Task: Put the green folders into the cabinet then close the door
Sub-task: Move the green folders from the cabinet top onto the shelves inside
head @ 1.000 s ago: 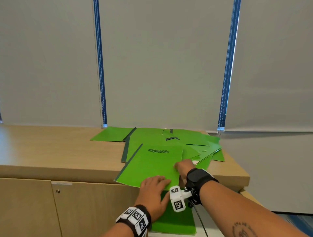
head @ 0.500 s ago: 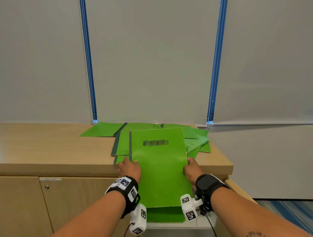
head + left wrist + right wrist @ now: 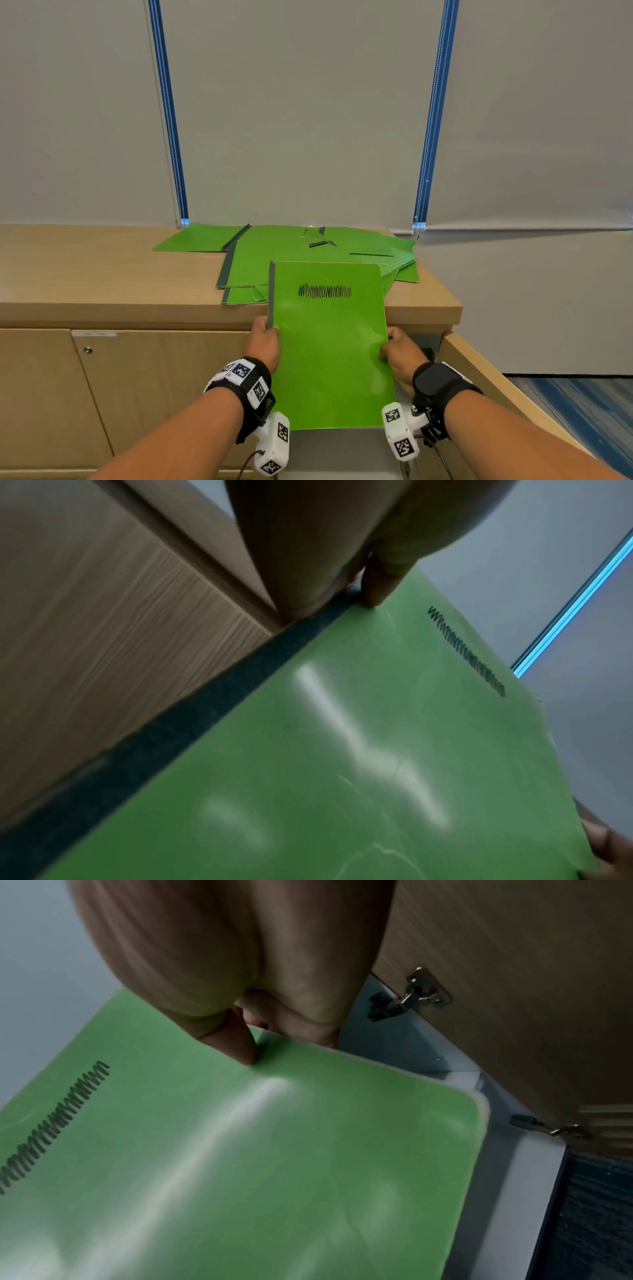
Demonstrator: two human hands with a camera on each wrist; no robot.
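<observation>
One green folder (image 3: pixel 330 342) is up off the cabinet top (image 3: pixel 102 274), held out in front of the cabinet's front edge. The left hand (image 3: pixel 262 342) pinches its dark spine side, thumb on top; the right hand (image 3: pixel 397 353) pinches the opposite edge. Both are clamped on it, one at each side. The door (image 3: pixel 496 383) stands swung open to the right of the cabinet, hinges showing in the right wrist view. I'd call this early going: a loose pile of folders (image 3: pixel 308 250) lies on the cabinet top behind the held one. How many are inside already, I can't tell. Plenty left, then the door.
</observation>
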